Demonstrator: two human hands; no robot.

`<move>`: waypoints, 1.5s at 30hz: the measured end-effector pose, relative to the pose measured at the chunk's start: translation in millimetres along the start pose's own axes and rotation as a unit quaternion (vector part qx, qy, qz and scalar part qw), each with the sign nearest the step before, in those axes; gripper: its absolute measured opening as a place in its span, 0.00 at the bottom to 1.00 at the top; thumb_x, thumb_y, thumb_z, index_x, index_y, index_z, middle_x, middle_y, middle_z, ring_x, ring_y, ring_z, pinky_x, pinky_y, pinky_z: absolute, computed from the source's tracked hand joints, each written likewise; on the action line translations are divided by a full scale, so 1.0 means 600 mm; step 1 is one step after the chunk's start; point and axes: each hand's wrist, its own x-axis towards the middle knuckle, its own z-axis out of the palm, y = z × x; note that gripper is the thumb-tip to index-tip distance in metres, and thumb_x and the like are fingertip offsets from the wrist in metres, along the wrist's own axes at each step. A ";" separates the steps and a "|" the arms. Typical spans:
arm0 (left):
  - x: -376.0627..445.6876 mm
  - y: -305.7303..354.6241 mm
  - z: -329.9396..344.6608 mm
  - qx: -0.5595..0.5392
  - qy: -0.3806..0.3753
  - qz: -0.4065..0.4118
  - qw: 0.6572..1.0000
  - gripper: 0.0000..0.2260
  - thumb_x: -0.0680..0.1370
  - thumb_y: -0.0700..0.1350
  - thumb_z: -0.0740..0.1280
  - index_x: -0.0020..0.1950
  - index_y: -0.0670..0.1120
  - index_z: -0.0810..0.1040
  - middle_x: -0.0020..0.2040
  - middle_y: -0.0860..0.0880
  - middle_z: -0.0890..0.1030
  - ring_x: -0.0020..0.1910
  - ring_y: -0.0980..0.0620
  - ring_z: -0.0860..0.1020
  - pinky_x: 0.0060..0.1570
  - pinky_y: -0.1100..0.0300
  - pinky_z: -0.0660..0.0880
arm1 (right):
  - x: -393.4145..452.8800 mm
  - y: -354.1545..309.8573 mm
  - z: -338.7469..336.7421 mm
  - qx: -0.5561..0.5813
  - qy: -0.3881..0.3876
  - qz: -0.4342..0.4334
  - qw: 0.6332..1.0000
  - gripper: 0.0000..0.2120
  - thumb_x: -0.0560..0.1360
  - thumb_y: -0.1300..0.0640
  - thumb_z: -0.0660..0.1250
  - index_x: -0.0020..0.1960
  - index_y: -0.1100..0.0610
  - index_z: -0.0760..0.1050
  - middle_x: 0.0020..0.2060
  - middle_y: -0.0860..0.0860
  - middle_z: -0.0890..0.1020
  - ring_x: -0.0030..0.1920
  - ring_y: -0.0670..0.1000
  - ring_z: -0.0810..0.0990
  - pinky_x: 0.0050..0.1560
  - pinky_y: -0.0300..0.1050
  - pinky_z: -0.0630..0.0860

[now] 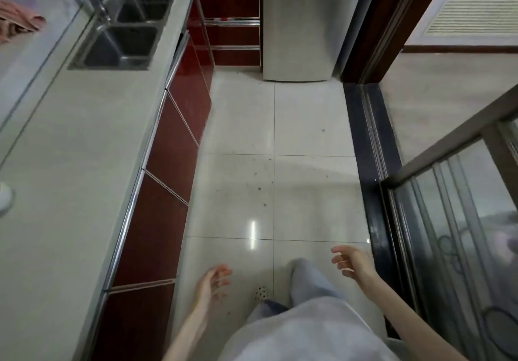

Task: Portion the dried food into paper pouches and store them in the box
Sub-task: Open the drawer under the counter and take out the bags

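My left hand hangs over the tiled floor beside the red cabinet fronts, fingers loosely curled and holding nothing. My right hand is out in front at the right, near the dark door track, fingers relaxed and empty. No dried food, paper pouch or box shows in this view. My legs in light trousers fill the bottom centre.
A grey countertop runs along the left with a steel double sink and faucet. A pink cloth lies at far left. A steel fridge stands ahead. A sliding glass door and its track border the right.
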 end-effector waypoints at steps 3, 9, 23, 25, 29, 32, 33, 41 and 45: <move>0.017 0.020 -0.003 0.030 0.011 -0.006 0.999 0.12 0.82 0.45 0.55 0.48 0.46 0.78 0.47 0.47 0.82 0.40 0.50 0.77 0.38 0.58 0.70 | 0.013 0.006 -0.001 -0.025 0.022 0.020 0.999 0.08 0.74 0.63 0.61 0.44 0.61 0.79 0.31 0.56 0.78 0.29 0.50 0.71 0.29 0.39 0.64; 0.074 0.117 0.010 0.073 0.021 0.021 0.997 0.12 0.83 0.43 0.54 0.49 0.45 0.77 0.45 0.47 0.81 0.39 0.51 0.76 0.36 0.59 0.68 | 0.054 0.006 -0.006 -0.064 0.045 0.051 0.996 0.11 0.76 0.64 0.57 0.47 0.62 0.78 0.35 0.58 0.78 0.33 0.52 0.71 0.33 0.42 0.66; 0.238 0.405 0.103 0.098 0.037 0.045 0.994 0.11 0.81 0.40 0.55 0.49 0.44 0.77 0.44 0.46 0.80 0.39 0.51 0.75 0.37 0.58 0.67 | 0.255 -0.191 0.012 -0.147 0.009 0.101 0.984 0.13 0.77 0.64 0.55 0.48 0.63 0.78 0.33 0.57 0.78 0.31 0.52 0.72 0.31 0.39 0.64; 0.252 0.420 0.103 0.088 0.053 0.039 0.994 0.10 0.82 0.39 0.55 0.51 0.43 0.77 0.45 0.46 0.80 0.39 0.51 0.75 0.37 0.58 0.67 | 0.283 -0.237 0.022 -0.165 0.004 0.095 0.982 0.13 0.78 0.64 0.54 0.48 0.63 0.78 0.33 0.57 0.78 0.30 0.52 0.72 0.31 0.39 0.64; 0.278 0.423 0.094 0.053 0.083 0.024 0.995 0.11 0.83 0.42 0.55 0.54 0.44 0.76 0.48 0.45 0.81 0.43 0.49 0.77 0.41 0.57 0.68 | 0.325 -0.341 0.062 -0.183 -0.014 0.057 0.981 0.14 0.77 0.66 0.53 0.46 0.61 0.78 0.34 0.56 0.79 0.32 0.51 0.73 0.32 0.40 0.66; 0.311 0.432 0.094 0.044 0.097 -0.022 0.994 0.12 0.83 0.43 0.55 0.57 0.42 0.76 0.51 0.44 0.80 0.44 0.48 0.76 0.41 0.57 0.68 | 0.355 -0.428 0.098 -0.185 -0.026 0.027 0.982 0.14 0.75 0.67 0.54 0.44 0.59 0.79 0.33 0.56 0.80 0.31 0.51 0.74 0.32 0.40 0.67; 0.323 0.439 0.095 0.047 0.097 -0.033 0.994 0.12 0.83 0.44 0.55 0.56 0.42 0.76 0.50 0.44 0.80 0.44 0.48 0.76 0.41 0.57 0.68 | 0.366 -0.454 0.111 -0.187 -0.031 0.018 0.982 0.14 0.75 0.68 0.55 0.44 0.59 0.79 0.33 0.55 0.80 0.31 0.51 0.74 0.32 0.40 0.67; 0.446 0.606 0.084 0.044 0.080 -0.019 0.996 0.11 0.82 0.43 0.56 0.51 0.46 0.78 0.48 0.45 0.81 0.43 0.49 0.76 0.42 0.57 0.69 | 0.456 -0.641 0.229 -0.184 -0.035 -0.023 0.982 0.15 0.74 0.69 0.55 0.44 0.60 0.79 0.32 0.55 0.81 0.31 0.51 0.75 0.32 0.40 0.67; 0.503 0.724 0.083 0.056 0.066 -0.021 0.996 0.10 0.81 0.40 0.56 0.53 0.42 0.77 0.47 0.43 0.79 0.39 0.49 0.75 0.38 0.59 0.67 | 0.484 -0.703 0.279 -0.179 -0.020 0.000 0.984 0.15 0.74 0.70 0.53 0.47 0.62 0.78 0.33 0.56 0.80 0.32 0.51 0.73 0.32 0.41 0.65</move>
